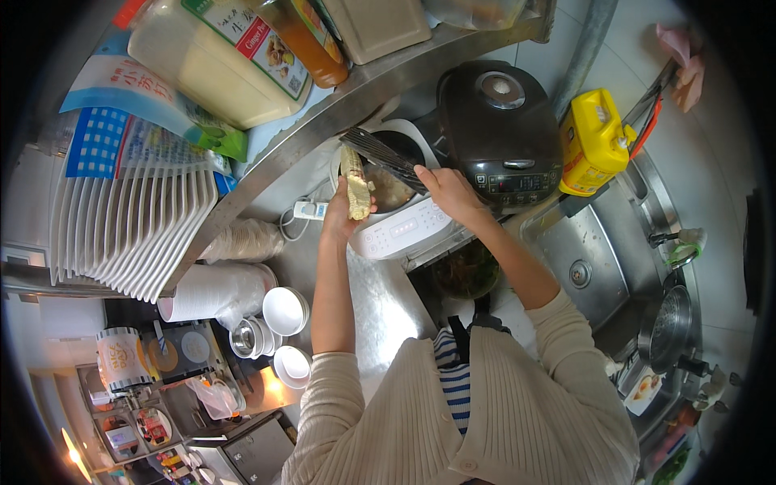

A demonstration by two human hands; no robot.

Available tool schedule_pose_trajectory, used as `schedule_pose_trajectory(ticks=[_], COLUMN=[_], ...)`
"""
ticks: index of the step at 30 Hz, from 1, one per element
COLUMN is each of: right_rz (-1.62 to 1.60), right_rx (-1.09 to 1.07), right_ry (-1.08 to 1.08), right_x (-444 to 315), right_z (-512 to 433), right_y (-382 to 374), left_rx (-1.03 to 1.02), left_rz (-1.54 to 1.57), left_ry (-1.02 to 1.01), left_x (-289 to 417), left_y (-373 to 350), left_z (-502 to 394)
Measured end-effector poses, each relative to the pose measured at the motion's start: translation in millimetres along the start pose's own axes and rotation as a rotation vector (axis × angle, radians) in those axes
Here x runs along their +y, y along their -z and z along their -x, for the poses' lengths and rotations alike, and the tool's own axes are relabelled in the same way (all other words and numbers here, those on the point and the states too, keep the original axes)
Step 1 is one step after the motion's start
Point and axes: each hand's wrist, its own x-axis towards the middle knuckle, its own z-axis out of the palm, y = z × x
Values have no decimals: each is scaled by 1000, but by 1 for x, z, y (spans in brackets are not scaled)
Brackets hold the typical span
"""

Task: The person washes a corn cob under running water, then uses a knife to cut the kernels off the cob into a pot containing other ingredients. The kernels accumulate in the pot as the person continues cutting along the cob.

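My left hand (344, 212) grips an ear of corn (357, 195) with pale yellow kernels, tilted upright over the near left rim of an open white electric cooker (400, 235). A black ridged flat utensil (388, 159), which looks like a knife, is in my right hand (453, 193). Its blade reaches left across the cooker, and the tip is close to the top of the corn. Below the blade, the dark inner pot (388, 189) holds pale food in liquid; the blade and corn hide part of it.
A closed black rice cooker (500, 133) and a yellow jug (594, 145) stand right of the pot, beside a steel sink (576, 254). Overhead on the left, a metal shelf (291, 130) carries jars and white trays (133, 230). White bowls (285, 310) sit on the counter.
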Motion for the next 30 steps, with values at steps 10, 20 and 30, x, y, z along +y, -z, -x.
schedule_pose_trajectory(ticks=[10, 20, 30], right_rz=[448, 300, 234], right_rx=[251, 302, 283], right_ry=[503, 530, 399], right_x=[15, 24, 22], right_z=[39, 32, 31], right_y=[-16, -21, -13], left_rx=[-135, 6, -184], left_rz=[506, 609, 555], left_ry=[-73, 51, 73], left_x=[-17, -12, -5], left_y=[-6, -4, -2], left_z=[-6, -6, -7])
